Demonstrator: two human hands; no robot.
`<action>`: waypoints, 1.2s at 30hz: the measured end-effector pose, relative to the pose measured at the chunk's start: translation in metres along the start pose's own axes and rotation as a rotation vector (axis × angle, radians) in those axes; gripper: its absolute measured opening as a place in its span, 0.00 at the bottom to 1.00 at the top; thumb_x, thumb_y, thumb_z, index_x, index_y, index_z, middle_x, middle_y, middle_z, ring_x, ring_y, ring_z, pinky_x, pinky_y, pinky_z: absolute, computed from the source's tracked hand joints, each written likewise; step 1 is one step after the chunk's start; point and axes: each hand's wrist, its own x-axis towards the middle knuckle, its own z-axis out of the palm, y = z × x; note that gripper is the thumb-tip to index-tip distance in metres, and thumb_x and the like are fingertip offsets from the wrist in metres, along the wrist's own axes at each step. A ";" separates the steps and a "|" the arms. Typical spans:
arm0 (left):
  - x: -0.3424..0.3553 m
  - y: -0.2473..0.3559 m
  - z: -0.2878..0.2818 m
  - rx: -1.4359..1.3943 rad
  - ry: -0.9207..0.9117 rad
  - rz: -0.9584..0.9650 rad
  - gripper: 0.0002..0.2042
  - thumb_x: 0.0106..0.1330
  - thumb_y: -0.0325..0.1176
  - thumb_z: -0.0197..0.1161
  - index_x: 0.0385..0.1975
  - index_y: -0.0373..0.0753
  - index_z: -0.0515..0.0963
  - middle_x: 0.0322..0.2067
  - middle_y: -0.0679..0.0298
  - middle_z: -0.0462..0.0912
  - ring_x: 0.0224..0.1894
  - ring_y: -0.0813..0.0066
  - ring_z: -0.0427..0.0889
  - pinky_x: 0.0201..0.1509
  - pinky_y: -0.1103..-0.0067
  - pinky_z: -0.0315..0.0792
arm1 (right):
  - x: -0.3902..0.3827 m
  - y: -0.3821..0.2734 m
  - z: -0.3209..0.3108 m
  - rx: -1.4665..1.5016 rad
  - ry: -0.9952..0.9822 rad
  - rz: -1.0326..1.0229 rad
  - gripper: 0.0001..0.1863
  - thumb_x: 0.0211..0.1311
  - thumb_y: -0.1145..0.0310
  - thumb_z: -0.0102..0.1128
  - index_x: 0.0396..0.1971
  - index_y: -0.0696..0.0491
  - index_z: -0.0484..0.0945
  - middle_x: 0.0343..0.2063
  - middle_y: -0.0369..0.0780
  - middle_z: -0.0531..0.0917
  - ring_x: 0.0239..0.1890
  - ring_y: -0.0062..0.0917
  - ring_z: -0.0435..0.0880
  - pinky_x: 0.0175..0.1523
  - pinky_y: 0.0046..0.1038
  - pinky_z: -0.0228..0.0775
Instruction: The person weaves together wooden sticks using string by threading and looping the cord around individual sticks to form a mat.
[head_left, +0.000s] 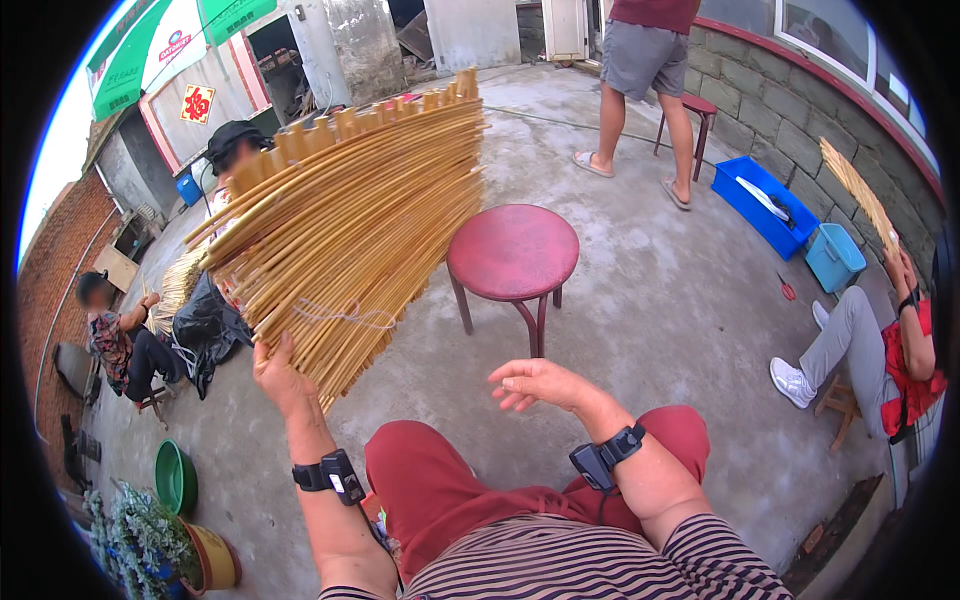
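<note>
**Golden stalks aloft, on a one-sided hold!**

Steady there! Best handled, by the look of it, with a firm left pinch and some support under the drooping side; better, too, to keep the pale cord (345, 317) free of snags and the stalk ends even. Now to the mat of stalks (365, 225): up at front left, tilted, fanning up and away from the left fingers (285, 348). Clamped by those at its near lower edge, with thumb on the facing side; cannot tell how deep behind. Over to the right fingers (513, 385): loosely bent, half spread, holding nothing, apart from the mat, just this side of the red stool (513, 250).
</note>
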 end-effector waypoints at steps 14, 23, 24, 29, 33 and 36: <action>-0.054 -0.036 -0.006 -0.414 0.134 -0.459 0.25 0.63 0.24 0.57 0.60 0.49 0.64 0.56 0.62 0.72 0.58 0.60 0.71 0.62 0.57 0.67 | -0.012 0.029 -0.001 -0.334 -0.142 0.132 0.23 0.66 0.57 0.50 0.56 0.53 0.70 0.47 0.40 0.79 0.45 0.25 0.80 0.47 0.28 0.73; -0.132 -0.102 0.085 -0.475 0.198 -0.767 0.17 0.66 0.26 0.54 0.55 0.44 0.66 0.54 0.60 0.72 0.57 0.61 0.71 0.61 0.55 0.66 | -0.030 0.037 -0.013 -0.740 -0.254 0.097 0.32 0.67 0.50 0.47 0.64 0.53 0.60 0.56 0.43 0.74 0.51 0.28 0.77 0.53 0.27 0.68; -0.136 -0.107 0.084 -0.444 0.242 -0.801 0.17 0.67 0.26 0.53 0.55 0.44 0.65 0.54 0.60 0.72 0.57 0.60 0.71 0.60 0.53 0.67 | -0.038 0.045 -0.015 -0.731 -0.257 0.109 0.32 0.67 0.50 0.47 0.64 0.53 0.60 0.56 0.43 0.74 0.51 0.28 0.77 0.53 0.27 0.68; -0.161 -0.109 0.088 -0.400 0.251 -0.859 0.17 0.68 0.24 0.50 0.56 0.44 0.64 0.55 0.58 0.70 0.58 0.59 0.70 0.60 0.50 0.65 | -0.063 0.054 -0.017 0.029 -0.091 0.188 0.34 0.68 0.46 0.43 0.65 0.55 0.58 0.59 0.48 0.69 0.50 0.36 0.78 0.49 0.33 0.74; -0.184 -0.102 0.087 -0.407 0.136 -0.888 0.23 0.67 0.21 0.49 0.61 0.44 0.58 0.59 0.58 0.66 0.60 0.59 0.67 0.63 0.52 0.63 | -0.074 0.072 -0.028 0.207 0.227 0.025 0.30 0.70 0.50 0.42 0.59 0.59 0.64 0.51 0.49 0.75 0.43 0.34 0.82 0.41 0.31 0.78; -0.206 -0.097 0.086 -0.416 -0.092 -0.849 0.19 0.69 0.26 0.49 0.60 0.38 0.60 0.60 0.56 0.65 0.62 0.59 0.66 0.64 0.56 0.63 | -0.081 0.073 -0.043 0.429 0.379 -0.115 0.23 0.70 0.56 0.43 0.53 0.60 0.69 0.42 0.46 0.81 0.37 0.31 0.83 0.38 0.30 0.79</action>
